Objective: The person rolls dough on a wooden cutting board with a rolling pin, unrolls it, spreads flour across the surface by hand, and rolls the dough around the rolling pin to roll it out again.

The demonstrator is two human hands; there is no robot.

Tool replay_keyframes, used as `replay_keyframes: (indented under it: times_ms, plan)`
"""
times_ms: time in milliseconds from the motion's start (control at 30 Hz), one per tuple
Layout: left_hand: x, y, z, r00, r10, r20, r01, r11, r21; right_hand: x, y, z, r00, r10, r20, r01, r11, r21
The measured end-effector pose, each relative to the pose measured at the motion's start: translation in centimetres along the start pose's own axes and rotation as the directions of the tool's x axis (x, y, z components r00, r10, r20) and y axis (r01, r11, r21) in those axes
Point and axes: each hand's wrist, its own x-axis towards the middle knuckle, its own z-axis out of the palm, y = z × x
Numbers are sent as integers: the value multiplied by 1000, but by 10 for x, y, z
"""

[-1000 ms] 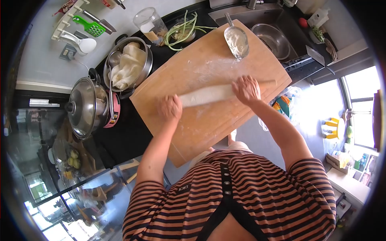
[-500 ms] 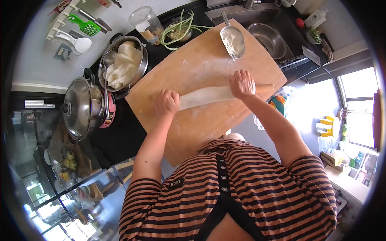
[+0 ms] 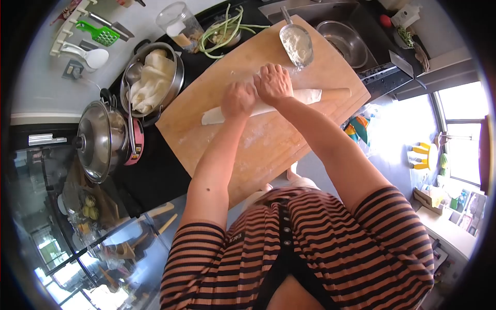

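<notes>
A pale sheet of dough (image 3: 308,96) is wrapped around a wooden rolling pin (image 3: 337,93), whose bare right end sticks out. The roll lies slantwise across a floured wooden board (image 3: 181,137). My left hand (image 3: 238,101), slightly blurred, is curled over the roll left of its middle. Close beside it, my right hand (image 3: 274,83) is closed over the roll, fingers bent down at the far side. Both hands press from above, nearly touching each other. Beyond them, a metal scoop (image 3: 296,45) of flour rests on the far edge of the board.
At left stand a steel pot (image 3: 175,85) holding a pale cloth and a lidded pan (image 3: 98,139). Green long beans (image 3: 222,33) and a clear jar (image 3: 175,20) sit behind the board. The sink holds a metal basin (image 3: 349,44).
My hands have come together near the middle of the roll from wider apart: the left moved right and away from me, the right moved left and away. The dough-wrapped roll has shifted farther off.
</notes>
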Motion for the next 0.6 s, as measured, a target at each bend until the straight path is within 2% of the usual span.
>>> replay_keyframes:
  times_ms: [67, 100, 200, 300, 400, 500, 600]
  plan:
    - [6, -19, -9, 998, -5, -55, 4, 1000, -14, -3, 12, -11, 998, -1, -55, 3, 1000, 30]
    - [-9, -33, -21, 999, -23, -46, 21, 999, -28, -19, 28, -10, 990, -17, -143, 17, 1000, -2]
    - [-36, -68, -36, 998, 53, 19, -54, 997, 52, -52, 53, -33, 984, 174, 47, -171, 984, -45]
    - [-41, -65, -45, 992, 33, 122, -53, 986, 159, -62, 54, -39, 980, 184, 79, -183, 983, -25]
    - [-79, -59, -55, 981, 51, 188, -72, 992, 105, -97, 59, -47, 992, 91, 92, -94, 995, 29]
    - [-112, -41, -70, 987, 25, 161, -39, 995, 87, -130, 54, -67, 993, 27, 113, -27, 1000, -7]
    - [-108, -35, -72, 992, 44, 117, -48, 998, 34, -117, 46, -65, 978, 123, 170, -121, 992, -21]
